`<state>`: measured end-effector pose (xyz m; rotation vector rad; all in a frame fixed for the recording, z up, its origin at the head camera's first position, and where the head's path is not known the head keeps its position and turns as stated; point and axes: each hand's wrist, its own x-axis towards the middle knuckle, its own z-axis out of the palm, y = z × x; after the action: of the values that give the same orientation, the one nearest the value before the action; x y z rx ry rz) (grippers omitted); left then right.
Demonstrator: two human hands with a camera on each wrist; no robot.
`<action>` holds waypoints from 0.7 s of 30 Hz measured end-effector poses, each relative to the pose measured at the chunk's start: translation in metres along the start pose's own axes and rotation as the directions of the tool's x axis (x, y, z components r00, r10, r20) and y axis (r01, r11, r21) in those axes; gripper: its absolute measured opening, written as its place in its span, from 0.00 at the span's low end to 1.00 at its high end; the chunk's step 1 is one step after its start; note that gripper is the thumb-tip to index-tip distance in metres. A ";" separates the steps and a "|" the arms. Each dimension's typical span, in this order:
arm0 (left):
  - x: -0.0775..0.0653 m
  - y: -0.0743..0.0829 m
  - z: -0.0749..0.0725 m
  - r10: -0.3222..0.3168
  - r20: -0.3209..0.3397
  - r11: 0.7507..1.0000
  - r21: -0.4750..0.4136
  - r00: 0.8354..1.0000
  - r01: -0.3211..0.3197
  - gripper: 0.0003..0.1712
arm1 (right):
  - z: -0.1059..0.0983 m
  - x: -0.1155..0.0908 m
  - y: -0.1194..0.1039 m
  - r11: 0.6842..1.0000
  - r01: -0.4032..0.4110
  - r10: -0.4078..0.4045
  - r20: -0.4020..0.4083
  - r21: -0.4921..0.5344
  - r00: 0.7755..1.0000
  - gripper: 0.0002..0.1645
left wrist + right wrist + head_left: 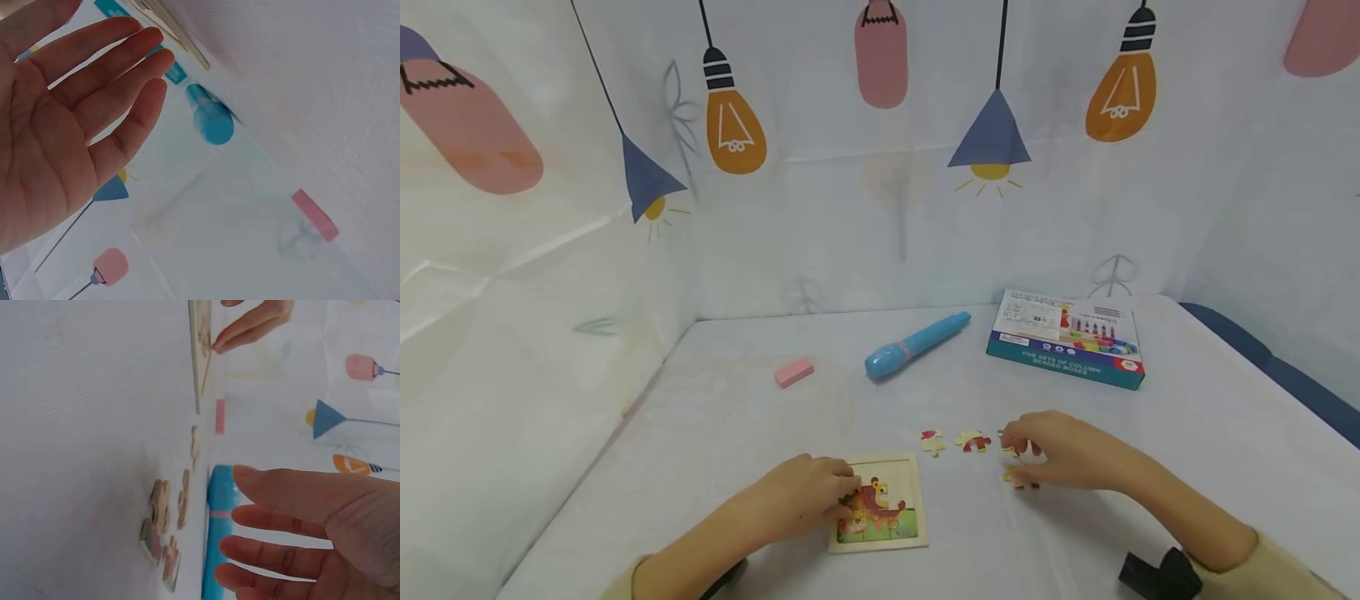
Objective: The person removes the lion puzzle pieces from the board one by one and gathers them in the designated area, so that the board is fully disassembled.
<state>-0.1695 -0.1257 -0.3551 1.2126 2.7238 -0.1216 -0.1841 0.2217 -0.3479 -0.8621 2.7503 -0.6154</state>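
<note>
Head view: seen from above a white counter (722, 400), two bare forearms reached in, one from 7 o'clock and one from 4 o'clock. The left hand (808, 497), toward 7 o'clock, lay back-up with its fingers over the 9 o'clock side of a square wooden puzzle board (921, 502), which sat at 6 o'clock and showed a cartoon animal. The right hand (1063, 450), at 4 o'clock, arched over loose puzzle pieces (932, 442), its thumb apart from its fingers; whether a fingertip touched one could not be told here. The pieces lay at 5 o'clock, beyond the board's 2 o'clock corner. Farther back were a pink block (794, 372) at 8 o'clock, a blue wand (917, 345) just off centre, and a printed box (1063, 340) at 3 o'clock.

Left wrist view: the left hand filled 9 to 10 o'clock, palm showing, its relaxed fingers nearly straight, slightly spread and pointing between 1 and 2 o'clock. The board's edge stood at 12 o'clock.

Right wrist view: the right hand, toward 5 o'clock, was loosely spread, thumb uppermost, fingers toward 9 o'clock, with nothing visible between them. The pieces lay near 7 o'clock.
</note>
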 end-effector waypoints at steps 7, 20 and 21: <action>-0.002 0.002 0.001 -0.069 0.095 0.997 -0.035 0.993 0.072 0.37 | 0.000 0.012 -0.017 0.995 -0.005 -0.004 -0.090 -0.100 0.996 0.19; -0.005 0.002 0.001 -0.056 0.116 0.993 -0.093 0.992 0.067 0.41 | 0.016 0.035 -0.044 0.989 0.048 -0.066 -0.125 -0.138 0.990 0.31; -0.004 0.003 0.001 -0.060 0.118 0.993 -0.095 0.991 0.071 0.41 | 0.018 0.037 -0.046 0.986 0.069 -0.088 -0.120 -0.155 0.989 0.32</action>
<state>-0.1645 -0.1274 -0.3555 1.0566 2.6368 -0.0618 -0.1855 0.1603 -0.3462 -1.0017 2.9196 -0.4966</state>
